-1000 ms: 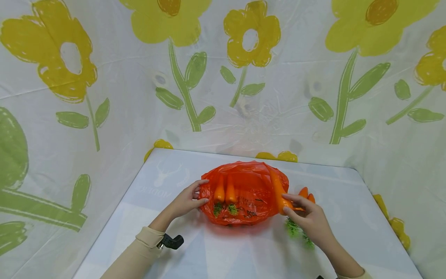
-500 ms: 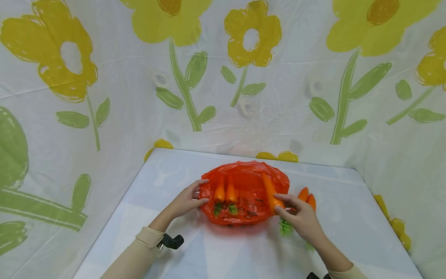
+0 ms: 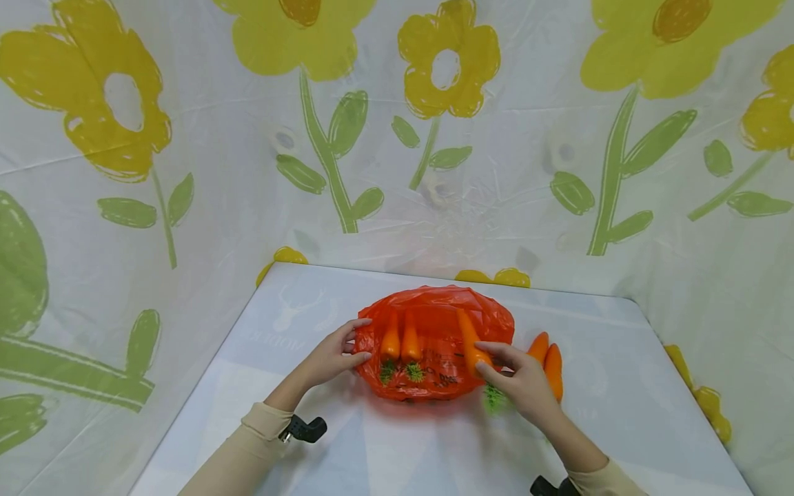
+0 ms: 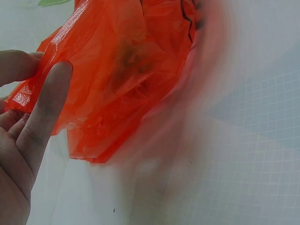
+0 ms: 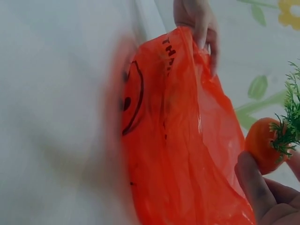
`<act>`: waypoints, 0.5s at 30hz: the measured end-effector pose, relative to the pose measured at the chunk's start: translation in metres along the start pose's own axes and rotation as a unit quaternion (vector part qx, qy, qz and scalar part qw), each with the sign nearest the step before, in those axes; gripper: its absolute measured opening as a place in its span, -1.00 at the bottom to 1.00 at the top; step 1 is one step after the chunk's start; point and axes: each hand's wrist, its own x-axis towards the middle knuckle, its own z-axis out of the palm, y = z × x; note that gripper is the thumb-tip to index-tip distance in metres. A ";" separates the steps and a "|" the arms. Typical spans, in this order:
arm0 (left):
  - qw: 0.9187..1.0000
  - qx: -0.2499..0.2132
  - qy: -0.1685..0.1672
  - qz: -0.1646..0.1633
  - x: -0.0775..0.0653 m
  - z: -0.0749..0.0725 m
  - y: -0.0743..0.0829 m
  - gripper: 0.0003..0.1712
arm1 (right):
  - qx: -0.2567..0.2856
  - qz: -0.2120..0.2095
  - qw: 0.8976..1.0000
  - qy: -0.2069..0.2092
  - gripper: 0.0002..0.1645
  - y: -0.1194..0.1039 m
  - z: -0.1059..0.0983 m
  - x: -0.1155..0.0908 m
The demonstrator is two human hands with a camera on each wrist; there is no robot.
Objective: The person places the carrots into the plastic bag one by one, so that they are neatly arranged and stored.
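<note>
A red plastic bag [image 3: 437, 386] lies on the table with its mouth spread toward me. Two orange carrots [image 3: 411, 339] with green tops lie side by side inside its left part. My left hand [image 3: 331, 355] pinches the left edge of the bag between thumb and fingers; in the left wrist view, the thumb lies over the red plastic [image 4: 126, 84]. Between thumb and fingers my right hand [image 3: 527, 379] holds another carrot [image 3: 469, 341], its narrow end pointing into the bag's right side. The right wrist view shows this carrot's thick end [image 5: 262, 143] and leafy green top [image 5: 290, 126].
Two more carrots [image 3: 553, 368] lie on the table just right of the bag, partly behind my right hand. The white table [image 3: 298, 289] meets a flower-printed curtain [image 3: 496, 200] at the back and sides.
My right hand has moved left with its carrot, from the bag's right edge to over its opening. More of the two carrots on the table shows. The left hand has stayed in place.
</note>
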 end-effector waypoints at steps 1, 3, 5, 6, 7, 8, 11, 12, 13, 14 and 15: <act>1.000 0.000 -0.001 0.001 0.000 0.000 0.000 -0.23 | 0.000 0.002 1.000 -0.001 -0.54 0.000 0.001 0.001; 1.000 0.000 0.000 0.001 0.000 0.000 0.001 -0.23 | -0.002 0.007 1.000 -0.003 -0.54 -0.001 0.004 0.002; 1.000 -0.001 0.000 0.003 0.000 0.000 0.002 -0.23 | -0.007 0.011 1.000 -0.005 -0.54 -0.001 0.007 0.004; 1.000 -0.002 -0.001 0.005 -0.001 0.001 0.002 -0.23 | -0.007 0.012 1.000 -0.006 -0.54 -0.001 0.009 0.005; 1.000 -0.002 -0.001 0.005 -0.001 0.001 0.002 -0.23 | -0.008 0.014 1.000 -0.005 -0.54 -0.001 0.010 0.006; 1.000 -0.003 -0.001 0.005 -0.001 0.001 0.003 -0.23 | -0.008 0.015 1.000 -0.006 -0.55 -0.001 0.012 0.007; 1.000 -0.006 -0.002 0.006 -0.002 0.001 0.004 -0.23 | -0.009 0.019 1.000 -0.008 -0.55 -0.001 0.016 0.010; 1.000 -0.008 -0.002 0.005 -0.002 0.001 0.004 -0.23 | -0.012 0.021 1.000 -0.010 -0.54 -0.002 0.018 0.012; 1.000 -0.009 -0.002 0.004 -0.002 0.001 0.004 -0.23 | -0.016 0.023 1.000 -0.011 -0.54 -0.002 0.020 0.014; 1.000 -0.010 -0.002 0.003 -0.002 0.001 0.004 -0.23 | -0.019 0.026 0.999 -0.014 -0.54 -0.002 0.022 0.016; 1.000 -0.011 -0.003 0.002 -0.002 0.001 0.004 -0.23 | -0.022 0.028 0.999 -0.016 -0.55 -0.002 0.025 0.017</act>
